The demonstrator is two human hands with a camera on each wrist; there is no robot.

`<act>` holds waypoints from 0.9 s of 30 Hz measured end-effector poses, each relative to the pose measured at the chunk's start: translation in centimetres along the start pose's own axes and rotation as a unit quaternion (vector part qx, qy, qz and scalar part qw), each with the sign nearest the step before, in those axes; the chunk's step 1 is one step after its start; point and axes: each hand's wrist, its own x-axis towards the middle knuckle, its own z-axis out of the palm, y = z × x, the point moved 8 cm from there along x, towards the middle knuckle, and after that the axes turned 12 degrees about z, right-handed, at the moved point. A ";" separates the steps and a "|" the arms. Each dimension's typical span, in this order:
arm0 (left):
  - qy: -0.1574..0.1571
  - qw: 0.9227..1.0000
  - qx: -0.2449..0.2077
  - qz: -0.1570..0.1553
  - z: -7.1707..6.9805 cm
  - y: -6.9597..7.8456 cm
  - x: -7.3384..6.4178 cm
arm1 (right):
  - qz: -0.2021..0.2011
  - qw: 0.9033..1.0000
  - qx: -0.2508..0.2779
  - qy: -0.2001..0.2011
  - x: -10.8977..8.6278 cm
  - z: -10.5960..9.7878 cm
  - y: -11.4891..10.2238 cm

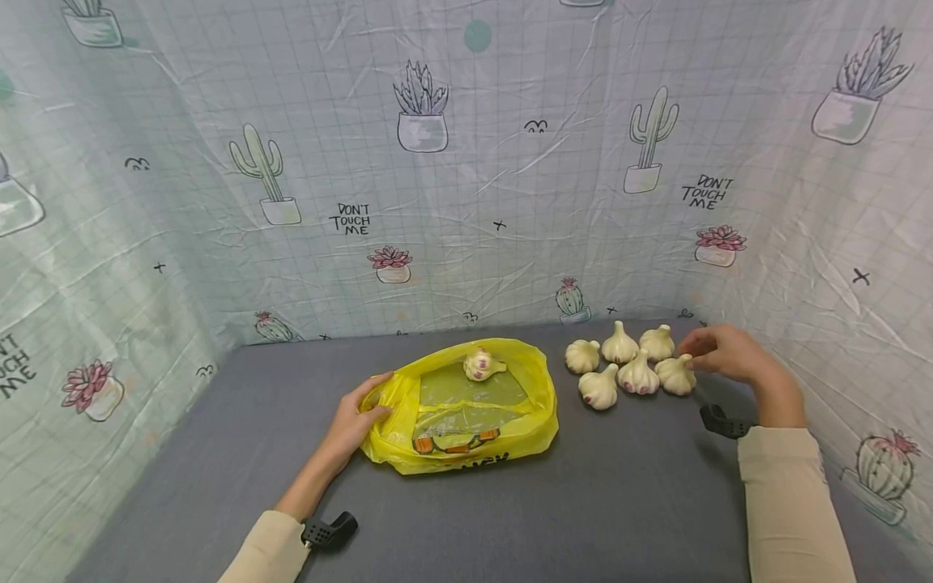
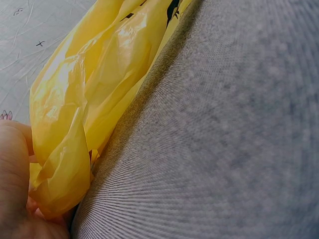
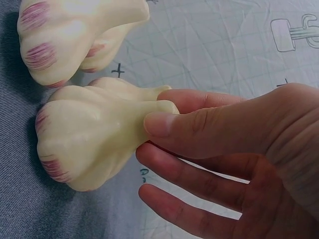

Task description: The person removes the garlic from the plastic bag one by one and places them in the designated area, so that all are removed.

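Note:
My right hand point(image 1: 722, 352) pinches the stem of a garlic bulb point(image 3: 94, 134) between thumb and fingers; in the head view this bulb point(image 1: 675, 376) is the rightmost of a cluster. Close by it are several more garlic bulbs point(image 1: 638, 374), cream with pinkish-purple patches. At centre lies a yellow plastic bag point(image 1: 543, 405), its wide mouth facing up, with one garlic bulb point(image 1: 481, 364) inside. My left hand point(image 1: 353, 421) holds the bag's left edge, thumb on the near side. The left wrist view shows crumpled yellow plastic point(image 2: 65, 124) against the fingers.
Everything lies on a grey cloth-covered table point(image 1: 583, 502). A pale curtain point(image 1: 466, 186) printed with cacti and succulents rises behind it and along both sides. Black wrist cameras point(image 1: 330, 530) are strapped to both forearms.

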 end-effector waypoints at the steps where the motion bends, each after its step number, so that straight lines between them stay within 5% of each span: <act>1: 0.001 1.000 0.000 0.000 0.0 0.0 0.0 | -0.001 1.000 -0.003 0.002 0.0 0.0 0.0; 13: -0.002 1.000 0.007 0.004 -0.1 0.2 0.0 | 0.000 0.999 -0.030 0.021 -0.2 -0.7 -0.3; 27: -0.006 1.000 0.008 -0.001 -0.1 0.4 0.0 | -0.020 0.997 -0.046 0.055 -0.9 -1.6 -3.3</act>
